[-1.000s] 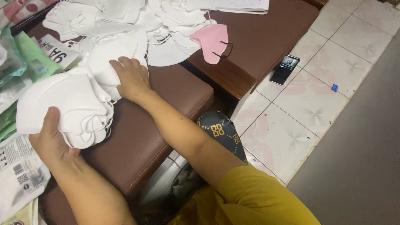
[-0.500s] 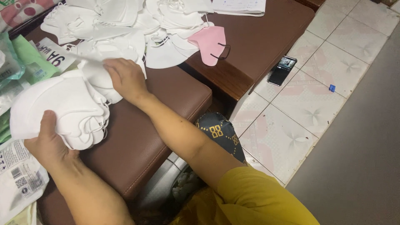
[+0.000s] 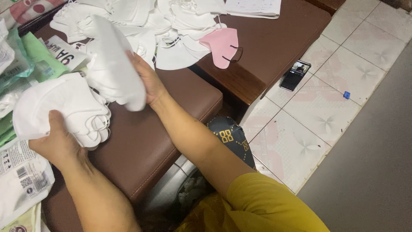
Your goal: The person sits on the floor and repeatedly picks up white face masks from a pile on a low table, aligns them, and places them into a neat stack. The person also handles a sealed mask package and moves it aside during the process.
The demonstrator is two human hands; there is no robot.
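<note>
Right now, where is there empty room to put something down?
The brown cushion is bare between the two forearms. The wooden table is bare to the right of the pink mask, up to the paper. The loose white masks crowd the far side, and packets crowd the left edge.

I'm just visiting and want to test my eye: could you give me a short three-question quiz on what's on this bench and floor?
1. True or false: the left hand grips a stack of white masks.
2. What colour is the lone mask at the edge of the wooden table?
3. What lies on the tiled floor beside the table: (a) phone, (b) cup, (c) shoe?

Key: 1 true; 2 pink; 3 (a), a phone.
</note>
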